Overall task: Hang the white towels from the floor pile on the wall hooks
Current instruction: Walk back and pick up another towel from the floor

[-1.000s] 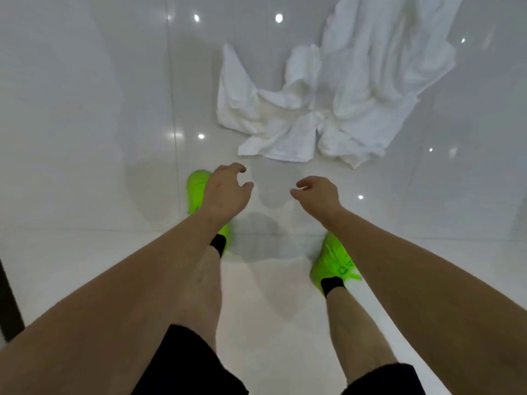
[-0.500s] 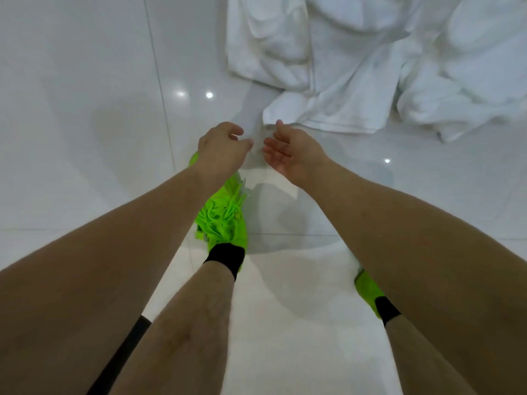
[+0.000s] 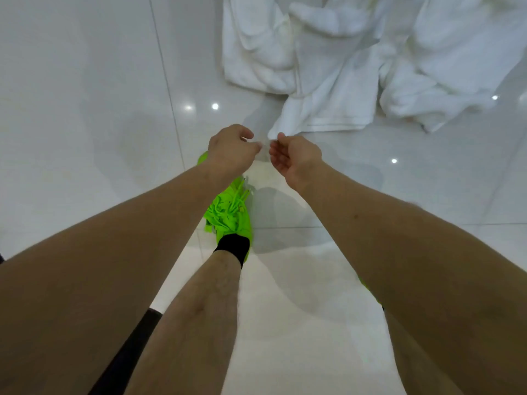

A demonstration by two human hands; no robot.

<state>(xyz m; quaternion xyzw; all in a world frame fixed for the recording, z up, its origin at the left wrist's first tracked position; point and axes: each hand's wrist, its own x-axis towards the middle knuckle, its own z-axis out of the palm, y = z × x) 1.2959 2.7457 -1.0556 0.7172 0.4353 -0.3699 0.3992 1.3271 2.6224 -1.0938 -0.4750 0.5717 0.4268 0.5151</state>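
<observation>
A bright green sneaker (image 3: 231, 212) stands on the glossy white tiled floor (image 3: 85, 124), partly covered by the left forearm. Both hands reach forward with nothing in them: the left hand (image 3: 229, 151) with fingers loosely curled, the right hand (image 3: 293, 158) palm-up and loosely curled, possibly brushing a corner of the crumpled white towels (image 3: 342, 67) piled just ahead.

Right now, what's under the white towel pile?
The white towel pile lies directly on the glossy white tiled floor, which shows all around it. Anything beneath the crumpled folds is covered and cannot be seen.
</observation>
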